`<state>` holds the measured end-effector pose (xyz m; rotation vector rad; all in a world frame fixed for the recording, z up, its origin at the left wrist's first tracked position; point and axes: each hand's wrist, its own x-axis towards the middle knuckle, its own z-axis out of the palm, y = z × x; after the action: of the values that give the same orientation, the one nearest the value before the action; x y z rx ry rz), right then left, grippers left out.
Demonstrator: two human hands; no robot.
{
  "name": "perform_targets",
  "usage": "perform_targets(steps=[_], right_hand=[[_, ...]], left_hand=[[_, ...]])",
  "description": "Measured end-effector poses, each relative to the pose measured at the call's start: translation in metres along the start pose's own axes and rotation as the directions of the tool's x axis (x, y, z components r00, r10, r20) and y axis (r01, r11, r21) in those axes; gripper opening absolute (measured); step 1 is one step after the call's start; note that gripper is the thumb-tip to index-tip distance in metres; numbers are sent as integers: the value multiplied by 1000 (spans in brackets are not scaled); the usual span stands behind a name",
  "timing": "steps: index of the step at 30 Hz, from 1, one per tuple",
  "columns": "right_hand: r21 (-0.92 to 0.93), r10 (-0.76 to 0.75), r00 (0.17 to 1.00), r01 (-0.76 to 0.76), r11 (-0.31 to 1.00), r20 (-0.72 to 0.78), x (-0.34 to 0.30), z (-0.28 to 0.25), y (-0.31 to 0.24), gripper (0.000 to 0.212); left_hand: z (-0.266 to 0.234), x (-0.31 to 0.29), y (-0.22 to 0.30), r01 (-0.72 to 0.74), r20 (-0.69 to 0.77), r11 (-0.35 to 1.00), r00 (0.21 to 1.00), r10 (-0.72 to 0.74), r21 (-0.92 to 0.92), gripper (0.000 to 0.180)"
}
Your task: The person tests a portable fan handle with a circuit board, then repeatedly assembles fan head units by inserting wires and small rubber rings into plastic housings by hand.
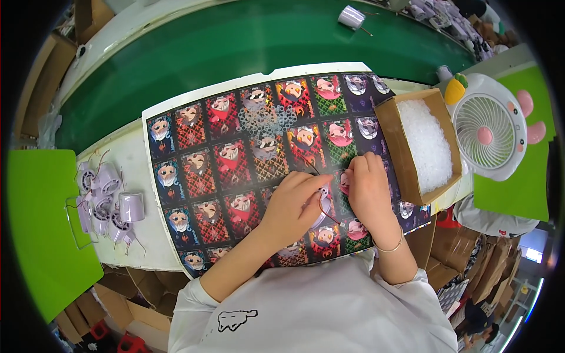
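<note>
My left hand (292,203) is closed around a lilac plastic motor housing (321,213), low over the printed sheet (235,176). Thin red and dark wires stick out of the housing, one of them past my fingertips. Just to the right, my right hand (368,181) has its fingers bent and drawn together near the sheet; whatever they grip, if anything, is hidden. Beyond my hands, a loose pile of small clear rings (268,120) lies on the sheet, which carries rows of cartoon figures.
An open cardboard box (391,132) of small whitish pieces stands at the right, beside a white fan (488,129). Several lilac housings (106,200) with wires lie at the left. Across the back runs a green belt (235,41) bearing another wired housing (352,17).
</note>
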<state>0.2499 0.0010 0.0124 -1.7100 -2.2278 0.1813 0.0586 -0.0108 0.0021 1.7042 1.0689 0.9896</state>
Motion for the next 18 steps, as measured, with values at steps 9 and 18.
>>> perform_targets(steps=[9,18], right_hand=[[528,-48,999,45,848,-7,-17,-29,-52,18],[446,131,981,-54,893,-144,-26,-13,-65,21]], left_hand=[[0,-2,-2,-38,-37,999,999,39,27,38],[8,-2,3,2,-122,998,993,5,61,34]])
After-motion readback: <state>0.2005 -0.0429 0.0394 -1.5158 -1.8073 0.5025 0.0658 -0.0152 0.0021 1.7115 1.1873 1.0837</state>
